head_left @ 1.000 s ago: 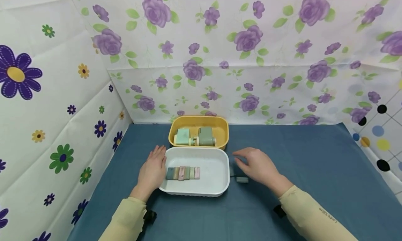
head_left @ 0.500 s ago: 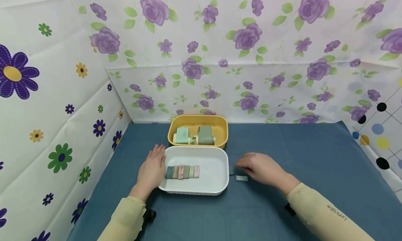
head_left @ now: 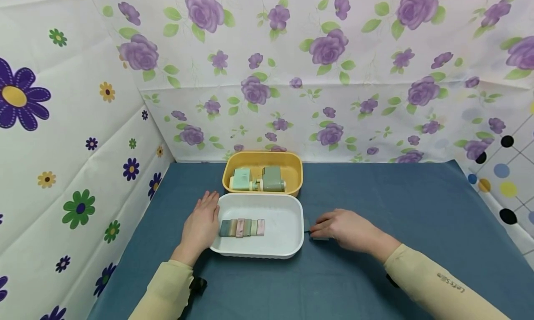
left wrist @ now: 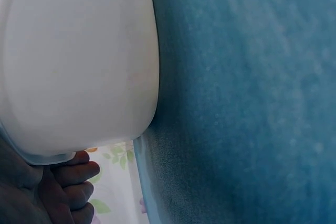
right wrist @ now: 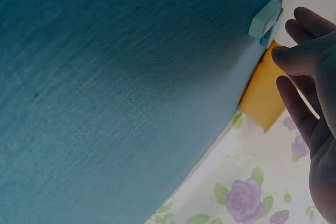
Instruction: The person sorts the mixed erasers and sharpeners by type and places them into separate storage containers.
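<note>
My left hand (head_left: pixel 201 223) rests along the left side of the white tray (head_left: pixel 288 251), its palm against the rim; in the left wrist view the fingers (left wrist: pixel 79 174) reach past the tray's corner. Inside the tray, a row of several small pastel blocks (head_left: pixel 242 227) lies toward the left. My right hand (head_left: pixel 344 229) is lowered over a small grey-green block (head_left: pixel 320 239) on the cloth just right of the tray, hiding most of it. In the right wrist view the thumb and fingers stand apart, short of the pale green block (right wrist: pixel 265 19).
Behind the white tray stands a yellow bin (head_left: pixel 294 164), holding a mint-green box-like piece (head_left: pixel 242 178) and a darker green one (head_left: pixel 273 178). A dark bluish block (head_left: pixel 306 224) lies close by the tray's right side. Blue cloth (head_left: pixel 396 195) covers the table; floral sheets (head_left: pixel 367 46) hang behind.
My right hand first drew back to the right, then came down and left over the small block, now mostly covered. The left hand stays at the tray's side.
</note>
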The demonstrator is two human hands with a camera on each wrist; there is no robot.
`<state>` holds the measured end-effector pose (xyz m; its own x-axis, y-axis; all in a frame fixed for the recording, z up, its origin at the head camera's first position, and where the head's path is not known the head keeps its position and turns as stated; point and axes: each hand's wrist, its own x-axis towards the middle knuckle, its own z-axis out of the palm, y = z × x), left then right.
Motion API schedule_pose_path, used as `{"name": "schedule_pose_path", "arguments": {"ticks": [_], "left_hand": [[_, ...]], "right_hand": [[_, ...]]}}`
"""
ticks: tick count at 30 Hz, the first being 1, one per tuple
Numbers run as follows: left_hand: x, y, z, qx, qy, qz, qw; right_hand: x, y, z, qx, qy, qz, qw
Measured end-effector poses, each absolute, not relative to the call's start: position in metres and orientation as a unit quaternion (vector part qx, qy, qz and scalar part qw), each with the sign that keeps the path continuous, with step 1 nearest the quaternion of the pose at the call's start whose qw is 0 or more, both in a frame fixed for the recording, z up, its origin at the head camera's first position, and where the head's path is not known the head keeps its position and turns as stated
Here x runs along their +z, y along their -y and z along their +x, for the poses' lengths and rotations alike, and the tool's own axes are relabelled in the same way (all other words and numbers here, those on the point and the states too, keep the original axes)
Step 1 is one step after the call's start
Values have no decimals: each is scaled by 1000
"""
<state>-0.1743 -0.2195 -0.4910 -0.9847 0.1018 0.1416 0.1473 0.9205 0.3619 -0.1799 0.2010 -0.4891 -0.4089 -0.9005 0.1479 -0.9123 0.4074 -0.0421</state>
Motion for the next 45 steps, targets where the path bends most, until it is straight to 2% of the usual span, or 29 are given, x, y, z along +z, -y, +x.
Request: {"name": "schedule_pose_path", "arguments": {"ticks": [14,33,45], "left_hand": [[-487,219,-178,-192,977,-69,67],[-484,220,-180,-196,977,-62,62],[-492,221,-175,-189,978,-62,60]], "right_hand": [[-487,-201,-182,35,840,540,41],[-475,-195,-183,33,881,472,-17],[-481,-199,-179,32,886,462,-5]]}}
